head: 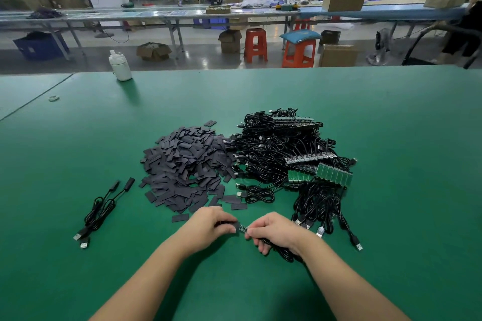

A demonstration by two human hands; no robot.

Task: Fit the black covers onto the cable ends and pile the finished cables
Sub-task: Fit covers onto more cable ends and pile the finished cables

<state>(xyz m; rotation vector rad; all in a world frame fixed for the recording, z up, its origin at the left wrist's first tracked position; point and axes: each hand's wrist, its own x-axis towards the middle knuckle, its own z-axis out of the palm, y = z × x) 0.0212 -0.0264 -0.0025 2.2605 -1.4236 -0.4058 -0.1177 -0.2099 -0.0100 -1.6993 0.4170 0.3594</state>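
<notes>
Between the two hands, low over the green worktop (78, 138), a small circuit board (242, 227) shows; the left hand (211, 227) pinches a black cover (233, 224) at the board's left end, and the right hand (273, 232) pinches the board's right end, with its cable (284, 254) bunched under the palm. Just beyond the left grip lies the heap of covers (187, 161). Beyond the right grip is the tangle of unfinished cables (281, 154), and far to the left of both hands lie two finished cables (101, 210).
</notes>
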